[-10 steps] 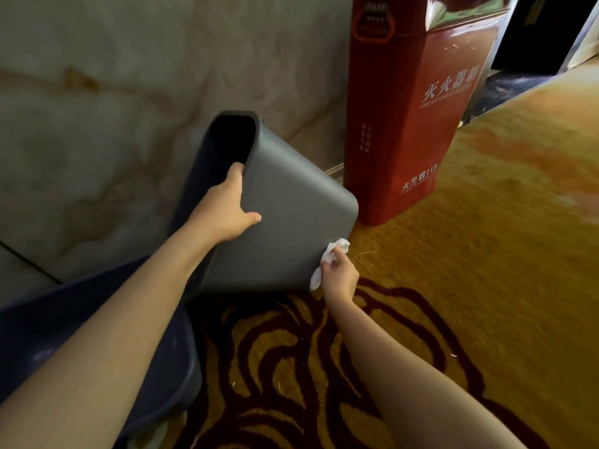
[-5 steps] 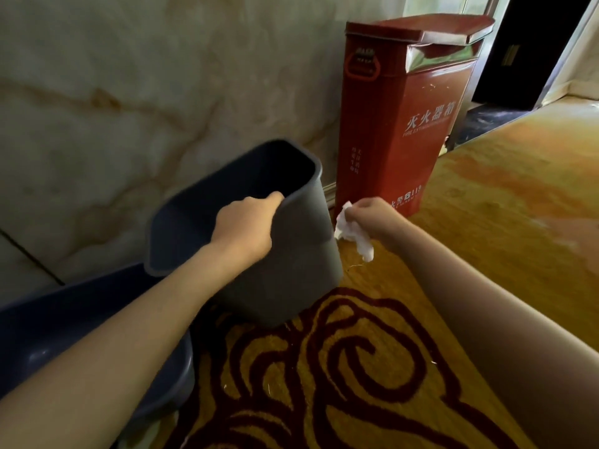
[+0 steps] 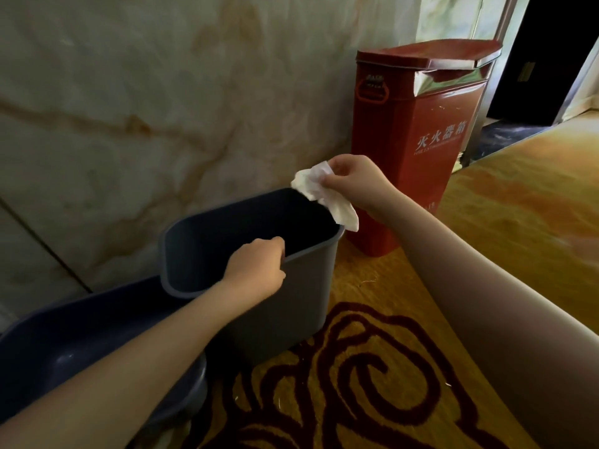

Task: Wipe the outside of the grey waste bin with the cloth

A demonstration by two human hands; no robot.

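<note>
Grey waste bin [image 3: 285, 303]: upright, near rim gripped by left hand [image 3: 256, 270]; right hand [image 3: 356, 183] pinches cloth [image 3: 324, 196] above its far right corner, clear of the outer wall.

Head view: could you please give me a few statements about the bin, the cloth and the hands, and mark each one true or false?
1. The left hand grips the rim of the grey bin. True.
2. The bin lies on its side. False: it stands upright on the carpet, opening up.
3. The right hand pinches the white cloth. True.
4. The cloth is pressed flat against the bin's near wall. False: it hangs at the far right corner of the rim.
5. A red box stands against the wall beyond the bin. True.
6. The red box's lid is open. False: it is shut.
</note>
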